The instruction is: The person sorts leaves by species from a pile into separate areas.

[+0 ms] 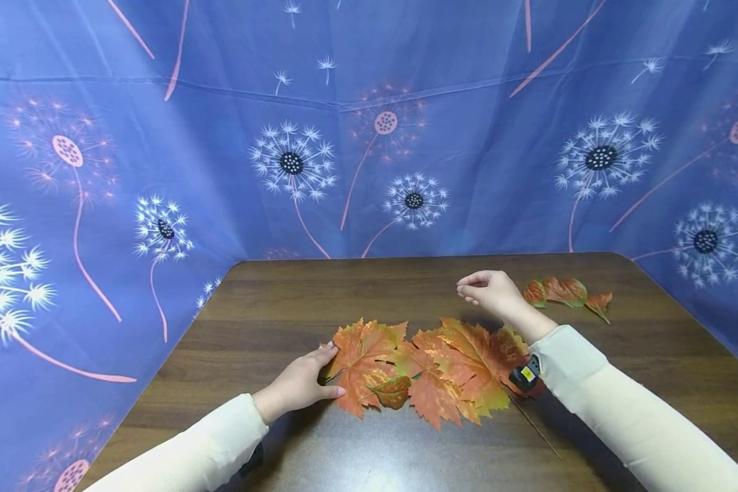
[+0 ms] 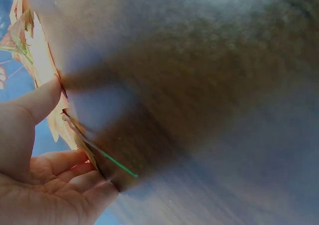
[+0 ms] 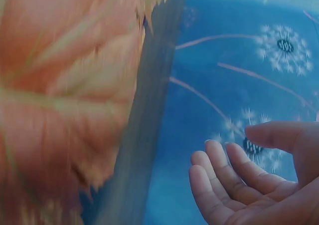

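Orange and yellow-green artificial maple leaves lie overlapping in a row across the middle of the table, a thin dark stem sticking out at their lower right. At the row's left end, my left hand touches the edge of a maple leaf with thumb and fingers spread apart. A smaller brownish-green leaf lies over that part. My right hand is raised behind the leaves, holding nothing; the right wrist view shows its fingers loosely bent and the thumb apart from them.
Several small orange-green leaves lie at the back right of the brown wooden table. A blue cloth printed with dandelions hangs around the table's back and sides. A green-tipped stem shows beside the left fingers.
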Motion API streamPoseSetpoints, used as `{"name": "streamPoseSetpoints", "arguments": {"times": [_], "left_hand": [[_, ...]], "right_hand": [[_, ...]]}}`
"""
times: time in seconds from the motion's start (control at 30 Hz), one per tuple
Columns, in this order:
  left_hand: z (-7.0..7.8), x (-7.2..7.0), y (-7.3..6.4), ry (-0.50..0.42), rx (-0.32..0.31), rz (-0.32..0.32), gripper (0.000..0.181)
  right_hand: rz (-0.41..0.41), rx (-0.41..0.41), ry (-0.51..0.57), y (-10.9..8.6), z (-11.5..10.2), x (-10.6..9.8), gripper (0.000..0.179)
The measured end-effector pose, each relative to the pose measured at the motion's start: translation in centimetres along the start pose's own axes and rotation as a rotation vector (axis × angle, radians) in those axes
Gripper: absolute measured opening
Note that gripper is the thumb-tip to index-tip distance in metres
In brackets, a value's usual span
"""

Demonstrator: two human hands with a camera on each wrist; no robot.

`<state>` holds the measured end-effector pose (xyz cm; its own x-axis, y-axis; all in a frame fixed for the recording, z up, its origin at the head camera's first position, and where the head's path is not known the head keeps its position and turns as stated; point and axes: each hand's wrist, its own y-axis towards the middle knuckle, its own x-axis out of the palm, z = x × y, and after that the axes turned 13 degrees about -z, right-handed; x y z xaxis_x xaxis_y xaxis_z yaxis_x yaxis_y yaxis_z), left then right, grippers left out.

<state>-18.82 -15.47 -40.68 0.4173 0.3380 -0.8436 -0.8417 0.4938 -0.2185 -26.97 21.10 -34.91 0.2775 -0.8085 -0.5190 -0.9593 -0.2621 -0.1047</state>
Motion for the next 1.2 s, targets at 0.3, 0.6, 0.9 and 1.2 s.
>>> {"name": "streamPoseSetpoints", "arguments": {"times": [0.3, 0.6, 0.9, 1.2], "left_hand": [[-0.3, 0.0, 0.0, 0.002, 0.016, -0.003, 0.079], [-0.1, -0.2, 0.0, 0.014, 0.026, -0.019, 0.079], [-0.2, -0.4, 0.1, 0.016, 0.008, -0.018, 0.080], [-0.2, -0.1, 0.1, 0.014, 0.012, -0.019, 0.081]], "right_hand": [[-0.052, -0.025, 0.031, -0.1, -1.3, 2.4, 0.031], [-0.139, -0.095, 0.005, -0.9, -2.1, 4.1, 0.028], [-0.240, -0.210, -0.014, -1.6, -2.8, 6.1, 0.029], [-0.374, -0.203, 0.062, -2.9, -3.0, 8.5, 0.031]]}}
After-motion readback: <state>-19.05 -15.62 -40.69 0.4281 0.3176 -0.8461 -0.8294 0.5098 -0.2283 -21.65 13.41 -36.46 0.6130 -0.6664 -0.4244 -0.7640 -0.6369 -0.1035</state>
